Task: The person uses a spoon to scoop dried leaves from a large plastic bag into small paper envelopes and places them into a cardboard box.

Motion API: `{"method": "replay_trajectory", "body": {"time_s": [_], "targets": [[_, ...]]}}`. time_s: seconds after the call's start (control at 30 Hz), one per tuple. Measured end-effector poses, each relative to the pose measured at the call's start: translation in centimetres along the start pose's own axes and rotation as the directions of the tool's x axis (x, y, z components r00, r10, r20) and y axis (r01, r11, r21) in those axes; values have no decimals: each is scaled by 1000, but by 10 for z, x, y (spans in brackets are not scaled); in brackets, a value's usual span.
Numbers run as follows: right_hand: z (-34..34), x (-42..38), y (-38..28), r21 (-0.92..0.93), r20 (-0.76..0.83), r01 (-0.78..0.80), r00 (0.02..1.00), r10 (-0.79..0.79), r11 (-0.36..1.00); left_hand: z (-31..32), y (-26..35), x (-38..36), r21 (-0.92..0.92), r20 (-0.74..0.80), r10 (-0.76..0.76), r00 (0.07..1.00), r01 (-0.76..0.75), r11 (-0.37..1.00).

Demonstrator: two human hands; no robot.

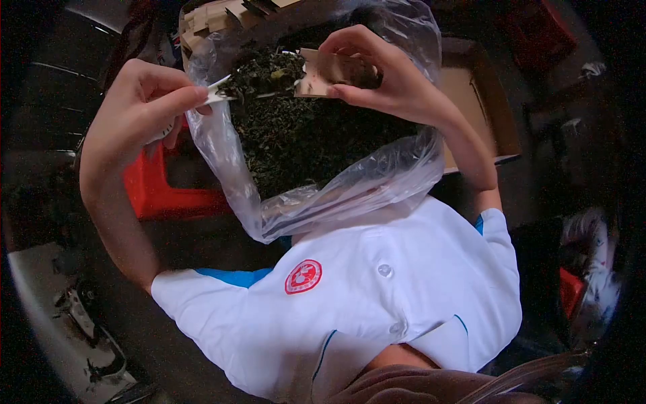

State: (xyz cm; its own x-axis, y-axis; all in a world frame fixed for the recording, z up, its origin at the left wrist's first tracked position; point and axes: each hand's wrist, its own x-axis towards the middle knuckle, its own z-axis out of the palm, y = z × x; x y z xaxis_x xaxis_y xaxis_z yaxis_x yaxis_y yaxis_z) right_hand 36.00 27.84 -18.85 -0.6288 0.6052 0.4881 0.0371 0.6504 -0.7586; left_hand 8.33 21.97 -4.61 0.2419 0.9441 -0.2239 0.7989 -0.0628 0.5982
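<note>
Clear plastic bag, thin and crinkled, its edge gathered in glossy folds round a mass of dark dried leaves. Leaves are brittle-looking, curled and broken, blackish green, loosely heaped. Beyond the bag's top left, stacked tan card pieces, flat and straight-edged; on the right, a shallow cardboard box with matt brown walls. Smooth red plastic item on the left, below the left wrist.

Between the hands, over the bag, sits a paler, coarser clump of leaf with one yellowish-green fleck. White strip at its left end, tan card piece at its right, the latter flat with a shaded brown part. Light is dim; strip and card may be one wrapper, cannot say.

Left hand: wrist bent, thumb and forefinger pinching the strip. Right hand: arched, thumb below, fingers above, gripping the card.
</note>
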Motion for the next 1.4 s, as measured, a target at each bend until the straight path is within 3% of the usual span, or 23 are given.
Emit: {"method": "replay_trajectory", "body": {"time_s": [0.1,0.2,0.27,0.3,0.4,0.47,0.57,0.77,1.0,1.07,1.4], "targets": [[1,1,-4,-146,-4,65,998,-66,987,-5,-8,1,19,-16,-1,1000,1,1000],[6,2,-11,-247,16,-21,1000,26,969,-4,-18,0,-18,-5,-42,999,42,999],[7,2,-5,-309,-27,40,998,-51,950,-5,-19,-2,-11,38,-111,993,112,994],[7,2,-3,-340,-47,68,995,-89,938,-3,-19,-4,-29,16,-77,997,77,997],[4,1,-4,-276,2,-14,1000,16,961,4,-30,-8,-90,-66,73,995,-79,993],[5,3,-1,-266,19,28,1000,-23,963,12,-48,-8,-127,-154,233,960,-253,959],[6,3,-2,-270,30,23,999,-15,962,12,-36,-18,-212,-133,78,988,-105,972],[0,-1,-8,-221,44,-33,998,44,975,20,-20,-22,-343,-214,-51,975,-26,939],[0,-6,-13,-202,-49,52,997,-63,978,17,-17,-23,-416,-222,-54,974,-45,908],[-1,-6,-17,-194,-21,-8,1000,4,981,17,-17,-22,-428,-221,-58,973,-43,903],[-8,-11,-15,-231,10,45,999,-43,972,44,14,-17,-267,-296,45,954,-128,955]]}}
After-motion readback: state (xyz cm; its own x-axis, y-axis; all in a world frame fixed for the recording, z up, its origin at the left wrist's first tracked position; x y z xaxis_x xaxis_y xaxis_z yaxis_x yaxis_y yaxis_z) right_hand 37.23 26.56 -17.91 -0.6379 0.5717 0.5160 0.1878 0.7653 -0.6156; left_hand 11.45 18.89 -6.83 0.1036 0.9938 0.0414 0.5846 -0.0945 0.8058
